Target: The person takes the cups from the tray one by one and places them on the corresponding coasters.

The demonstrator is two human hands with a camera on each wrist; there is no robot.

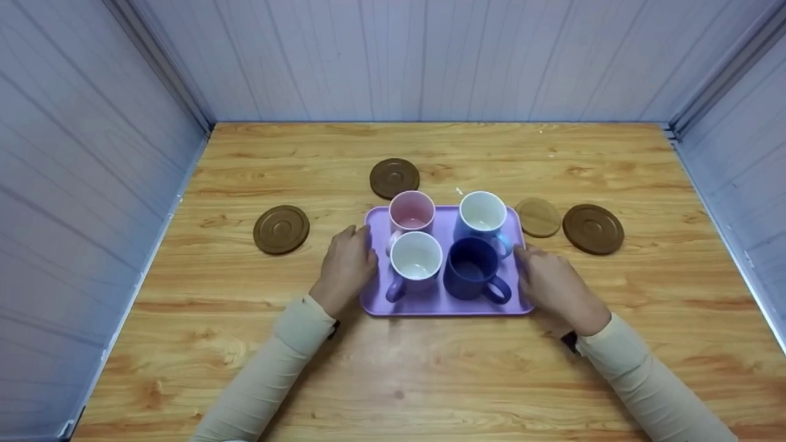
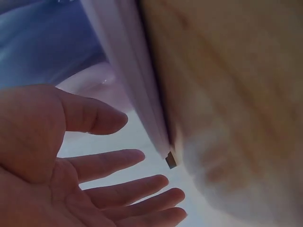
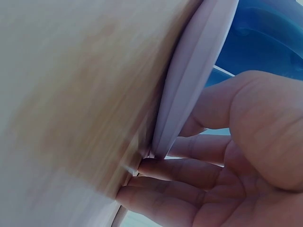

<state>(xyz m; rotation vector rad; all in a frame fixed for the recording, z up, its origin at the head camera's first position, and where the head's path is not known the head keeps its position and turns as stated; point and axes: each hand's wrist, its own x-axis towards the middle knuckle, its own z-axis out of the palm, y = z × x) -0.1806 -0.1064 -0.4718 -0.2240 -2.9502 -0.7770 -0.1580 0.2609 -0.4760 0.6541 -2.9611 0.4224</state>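
A purple tray (image 1: 451,305) lies on the wooden table with several mugs on it. A pink mug (image 1: 412,212) and a light blue mug (image 1: 482,212) with a white inside stand at the back. In front are a purple-handled mug (image 1: 416,261) with a white inside and a dark blue mug (image 1: 471,270). My left hand (image 1: 347,270) is beside the tray's left edge; in the left wrist view its fingers (image 2: 128,191) are spread and nearly straight. At the right edge my right hand (image 1: 556,285) touches the tray, fingers (image 3: 175,172) extended along the rim and thumb partly hidden behind it.
Brown round coasters lie about the tray: one to the left (image 1: 281,229), one behind (image 1: 395,178) and one to the right (image 1: 593,229). A paler round disc (image 1: 538,217) sits close to the tray's right back corner. Pale panelled walls (image 1: 424,61) enclose the table's back and sides.
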